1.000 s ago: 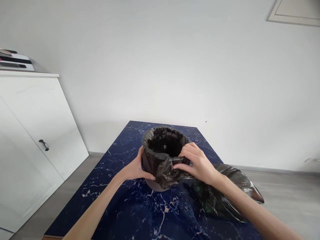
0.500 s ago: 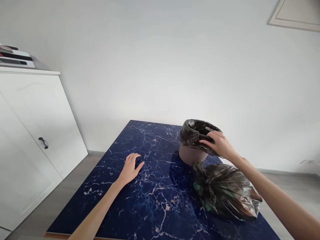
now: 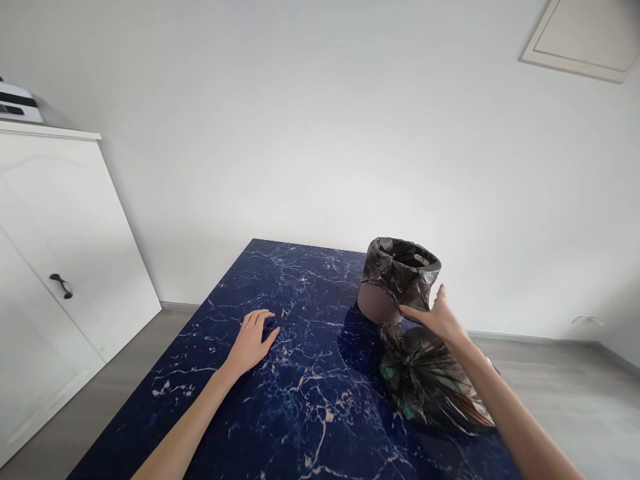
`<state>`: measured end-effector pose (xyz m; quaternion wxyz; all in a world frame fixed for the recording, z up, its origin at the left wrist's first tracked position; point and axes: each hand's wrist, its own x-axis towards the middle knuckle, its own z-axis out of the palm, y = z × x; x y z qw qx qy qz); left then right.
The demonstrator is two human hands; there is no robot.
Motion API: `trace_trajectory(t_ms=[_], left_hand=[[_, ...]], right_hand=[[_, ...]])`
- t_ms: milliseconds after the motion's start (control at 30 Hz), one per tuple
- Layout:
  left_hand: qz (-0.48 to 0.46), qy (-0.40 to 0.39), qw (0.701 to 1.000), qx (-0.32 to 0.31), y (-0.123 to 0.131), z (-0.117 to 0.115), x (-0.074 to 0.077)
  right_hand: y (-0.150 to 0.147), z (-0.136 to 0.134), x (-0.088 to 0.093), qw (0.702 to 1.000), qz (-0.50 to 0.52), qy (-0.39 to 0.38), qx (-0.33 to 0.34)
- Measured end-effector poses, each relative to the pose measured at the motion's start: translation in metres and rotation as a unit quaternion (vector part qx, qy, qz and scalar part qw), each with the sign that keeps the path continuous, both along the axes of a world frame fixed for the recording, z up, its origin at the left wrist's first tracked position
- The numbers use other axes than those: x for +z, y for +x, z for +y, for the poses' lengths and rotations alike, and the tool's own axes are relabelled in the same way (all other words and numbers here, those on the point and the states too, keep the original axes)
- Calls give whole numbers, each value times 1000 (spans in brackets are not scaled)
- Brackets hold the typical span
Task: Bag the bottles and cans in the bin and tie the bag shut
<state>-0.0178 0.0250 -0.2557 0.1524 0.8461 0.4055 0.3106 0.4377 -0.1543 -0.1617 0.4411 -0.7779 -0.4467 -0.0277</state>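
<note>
My left hand (image 3: 253, 341) rests on the dark blue marbled table (image 3: 310, 373), fingers slightly curled and apart, holding nothing. At the back right of the table stands a mauve-grey bin (image 3: 376, 303). A black bin bag (image 3: 397, 270) lines it, its edge folded down over the rim. My right hand (image 3: 435, 321) is at the bin's near right side, thumb and fingers spread, close against the lower edge of the folded bag. In front of the bin lies a tied, filled black rubbish bag (image 3: 430, 383), partly hidden by my right forearm.
A white cabinet (image 3: 65, 220) with a dark handle stands on the left, a white and black object (image 3: 19, 103) on top. Behind the table is a pale wall (image 3: 300, 133). Grey floor (image 3: 540, 380) shows to the right. A framed panel (image 3: 583, 40) is high on the wall.
My right hand has come off the bin's rim and moved down its near right side. The bag's edge there now lies folded lower and smoother. My left hand stays on the table.
</note>
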Motion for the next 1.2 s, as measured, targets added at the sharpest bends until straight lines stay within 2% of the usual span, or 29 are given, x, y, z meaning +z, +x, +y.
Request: trace_trajectory(t_ms=[67, 133, 167, 233, 300, 333, 367, 433, 467, 533, 600, 1200], left_hand=[[4, 2, 1000, 1, 0, 0, -1], [9, 2, 1000, 2, 0, 0, -2], [12, 3, 1000, 2, 0, 0, -2], [18, 3, 1000, 0, 0, 1, -3], [25, 4, 1000, -4, 1, 1, -3], [28, 6, 1000, -6, 1, 2, -4], [31, 8, 999, -8, 1, 2, -4], [38, 13, 999, -8, 0, 2, -4], [41, 15, 999, -7, 0, 2, -4], [47, 18, 999, -4, -1, 1, -4], [53, 20, 998, -3, -1, -1, -5], [73, 41, 996, -17, 2, -8, -6]], right_hand=[[-33, -19, 9, 999, -6, 16, -45], [-76, -37, 10, 995, -55, 73, -30], [-98, -44, 6, 992, -82, 97, 9], [-138, -47, -13, 974, -127, 112, 152], [-165, -36, -40, 949, -128, 55, 283], [-174, -26, -55, 940, -116, 9, 322], [-180, -13, -68, 938, -92, -44, 332], [-186, 17, -89, 929, -54, -140, 338], [-188, 31, -95, 930, -49, -163, 326], [-190, 54, -102, 937, -45, -175, 299], [-191, 66, -104, 943, -48, -170, 281], [-189, 57, -116, 944, -82, -143, 286]])
